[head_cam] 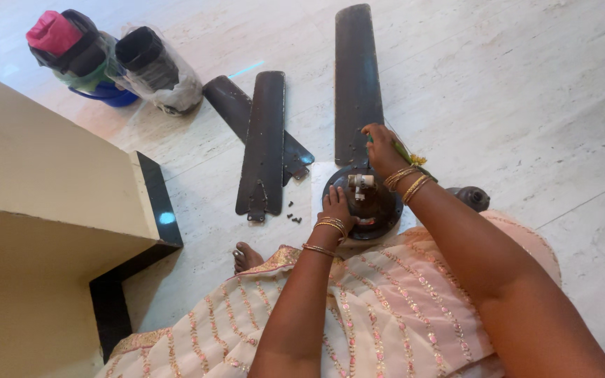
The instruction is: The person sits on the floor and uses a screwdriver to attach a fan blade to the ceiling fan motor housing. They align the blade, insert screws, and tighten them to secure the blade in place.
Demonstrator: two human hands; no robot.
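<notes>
Now attached fan blade (356,77) points away; left hand (335,205) flat on motor hub (372,203); right hand (381,148) fingers grasp screwdriver (406,154).

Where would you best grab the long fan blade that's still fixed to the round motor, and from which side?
Probably along the blade's narrow middle stretch, pinching its two long edges from above. It lies flat on the floor, thin and wide, so only the edges offer purchase. Its near end is crowded by the right hand and the motor hub, where the left hand rests.

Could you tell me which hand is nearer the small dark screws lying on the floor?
Left. The left hand rests on the round dark fan motor, beside the screws; the right hand is farther, at the attached blade's base.
</notes>
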